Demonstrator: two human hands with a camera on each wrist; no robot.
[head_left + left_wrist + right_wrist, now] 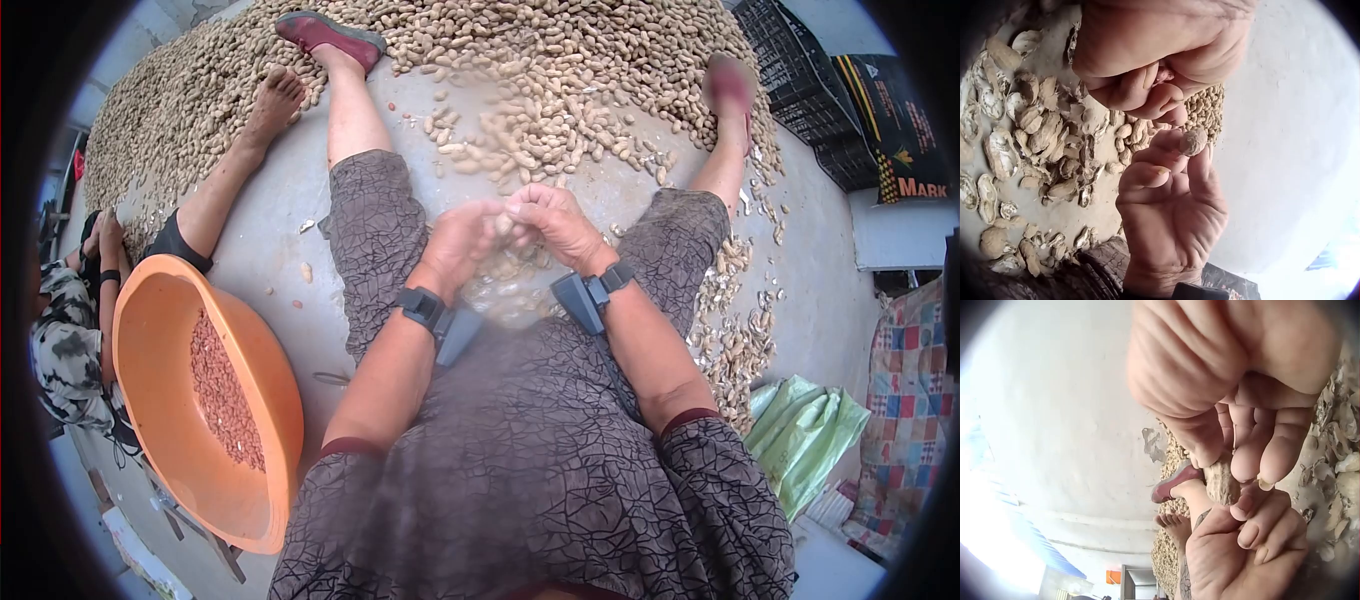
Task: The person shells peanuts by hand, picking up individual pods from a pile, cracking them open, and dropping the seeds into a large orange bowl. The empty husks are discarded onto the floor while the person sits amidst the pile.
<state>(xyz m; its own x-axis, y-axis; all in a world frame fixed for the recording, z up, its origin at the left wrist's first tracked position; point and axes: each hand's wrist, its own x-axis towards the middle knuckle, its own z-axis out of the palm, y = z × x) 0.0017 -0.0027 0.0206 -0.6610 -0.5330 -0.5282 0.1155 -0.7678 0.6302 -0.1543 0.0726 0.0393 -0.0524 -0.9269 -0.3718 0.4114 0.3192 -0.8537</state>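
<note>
In the right wrist view, my right hand (1235, 381) pinches an unshelled peanut (1221, 484) between thumb and fingers. The thumb and curled fingers of my left hand (1254, 544) are right at its lower end. Seen from the left wrist, the peanut's rounded end (1194, 142) sticks out from the right fingertips. A reddish peanut kernel (1163, 75) shows inside the curled fingers of the left hand (1160, 56); the rest of that palm's contents is hidden. The head view has both hands together over my lap, the left one blurred.
A large heap of unshelled peanuts (560, 50) spreads across the floor ahead. Broken shells (1047, 137) lie below my hands. An orange basin (150, 340) with reddish kernels (222, 395) stands at left, near another person's leg (215, 190). At right are a black crate (800, 95) and a green sack (810, 430).
</note>
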